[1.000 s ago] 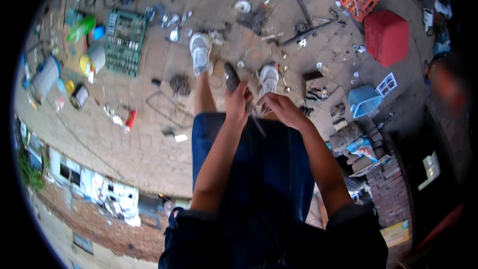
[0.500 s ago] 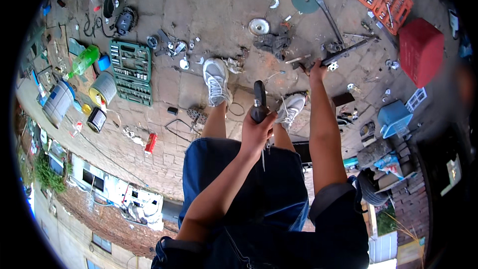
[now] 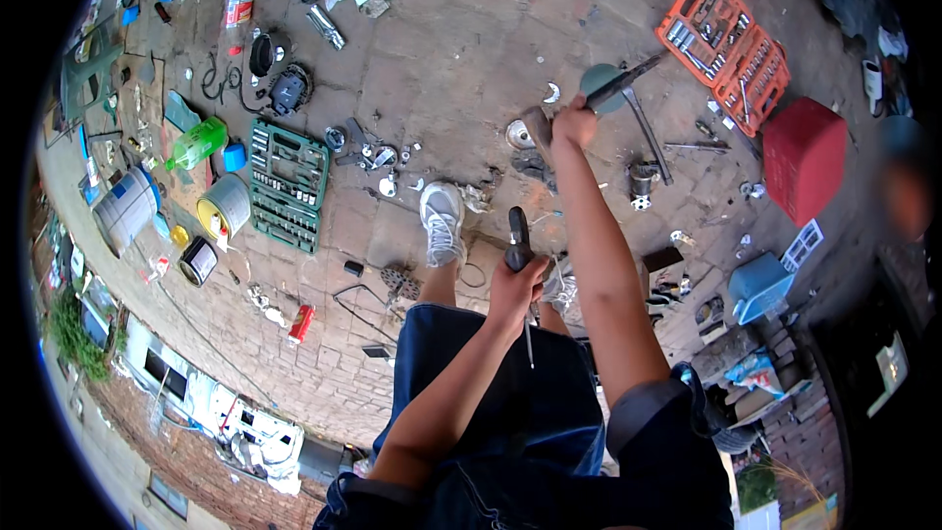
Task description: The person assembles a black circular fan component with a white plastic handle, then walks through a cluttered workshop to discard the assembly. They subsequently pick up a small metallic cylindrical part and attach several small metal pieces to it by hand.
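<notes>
My left hand (image 3: 517, 294) is closed round the black handle of a screwdriver (image 3: 531, 345), its metal shaft pointing down over my lap. Farther forward and to the right, my right hand (image 3: 574, 125) grips what looks like a hammer (image 3: 538, 130) close to its brown, rusty head. Its long dark handle runs to the upper right, across a round green disc (image 3: 601, 86) on the ground. Behind my right hand, a white round metal part (image 3: 518, 134) and a dark rag (image 3: 535, 173) lie on the paving. A cylindrical metal part (image 3: 642, 185) stands to the right.
An open green socket set (image 3: 287, 182) lies left, near a green bottle (image 3: 199, 142) and a metal can (image 3: 224, 204). At the right are an orange tool case (image 3: 724, 49), a red container (image 3: 805, 159) and a blue bin (image 3: 760, 287). Small metal parts (image 3: 378, 152) litter the paving.
My right hand has moved forward and left with the hammer, whose handle now crosses the green disc. The whole view has shifted, with the ground sitting lower. My left hand keeps its grip.
</notes>
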`<action>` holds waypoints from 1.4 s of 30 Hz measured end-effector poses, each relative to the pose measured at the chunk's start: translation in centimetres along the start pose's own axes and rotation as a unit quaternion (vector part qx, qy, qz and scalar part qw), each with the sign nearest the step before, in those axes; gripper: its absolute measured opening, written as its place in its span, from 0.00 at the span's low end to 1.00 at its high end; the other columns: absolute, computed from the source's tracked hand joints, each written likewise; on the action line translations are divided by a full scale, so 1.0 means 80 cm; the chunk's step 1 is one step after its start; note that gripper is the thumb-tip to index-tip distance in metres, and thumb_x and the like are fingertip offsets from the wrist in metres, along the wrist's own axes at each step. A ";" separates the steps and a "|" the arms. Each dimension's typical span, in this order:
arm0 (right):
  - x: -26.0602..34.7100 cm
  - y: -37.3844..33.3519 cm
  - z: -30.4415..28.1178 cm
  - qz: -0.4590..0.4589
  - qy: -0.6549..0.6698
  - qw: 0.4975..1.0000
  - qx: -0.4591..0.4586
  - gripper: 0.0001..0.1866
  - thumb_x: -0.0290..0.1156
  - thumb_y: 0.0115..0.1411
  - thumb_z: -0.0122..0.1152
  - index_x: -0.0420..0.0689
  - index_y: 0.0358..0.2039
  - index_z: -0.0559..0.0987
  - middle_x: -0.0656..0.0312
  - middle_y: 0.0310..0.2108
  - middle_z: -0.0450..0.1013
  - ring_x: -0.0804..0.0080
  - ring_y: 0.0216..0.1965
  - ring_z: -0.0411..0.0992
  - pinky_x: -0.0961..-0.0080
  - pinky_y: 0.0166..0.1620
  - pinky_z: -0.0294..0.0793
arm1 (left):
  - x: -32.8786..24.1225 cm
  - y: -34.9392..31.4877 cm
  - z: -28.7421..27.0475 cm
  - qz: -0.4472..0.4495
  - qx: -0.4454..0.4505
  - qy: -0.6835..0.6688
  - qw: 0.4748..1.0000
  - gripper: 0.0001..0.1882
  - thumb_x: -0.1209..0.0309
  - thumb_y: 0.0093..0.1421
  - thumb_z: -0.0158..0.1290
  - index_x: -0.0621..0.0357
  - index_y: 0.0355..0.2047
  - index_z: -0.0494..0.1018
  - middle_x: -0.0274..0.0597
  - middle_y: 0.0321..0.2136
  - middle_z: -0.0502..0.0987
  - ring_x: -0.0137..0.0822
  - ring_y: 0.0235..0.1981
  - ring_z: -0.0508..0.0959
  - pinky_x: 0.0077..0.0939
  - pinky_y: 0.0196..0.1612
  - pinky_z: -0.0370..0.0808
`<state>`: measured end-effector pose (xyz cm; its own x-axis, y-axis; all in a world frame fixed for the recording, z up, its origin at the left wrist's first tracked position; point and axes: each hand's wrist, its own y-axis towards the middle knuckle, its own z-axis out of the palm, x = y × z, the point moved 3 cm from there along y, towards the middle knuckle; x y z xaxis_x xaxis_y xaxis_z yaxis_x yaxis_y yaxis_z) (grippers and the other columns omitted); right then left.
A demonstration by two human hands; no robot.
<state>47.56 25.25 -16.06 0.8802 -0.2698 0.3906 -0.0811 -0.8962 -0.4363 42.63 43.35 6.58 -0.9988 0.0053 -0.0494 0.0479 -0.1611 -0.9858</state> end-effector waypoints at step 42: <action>0.114 0.125 0.006 -0.111 0.334 0.911 0.214 0.14 0.38 0.54 0.56 0.39 0.29 0.72 0.59 0.18 0.71 0.70 0.20 0.71 0.70 0.20 0.69 | -0.017 0.015 -0.006 0.350 -0.038 0.528 0.773 0.17 0.74 0.50 0.54 0.59 0.42 0.68 0.48 0.44 0.66 0.47 0.47 0.67 0.34 0.46 0.66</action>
<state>55.02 14.03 -17.24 0.3611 -0.3811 0.8511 0.3791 -0.7739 -0.5074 44.06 43.66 5.40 -0.1620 0.7516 -0.6394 0.6119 -0.4318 -0.6627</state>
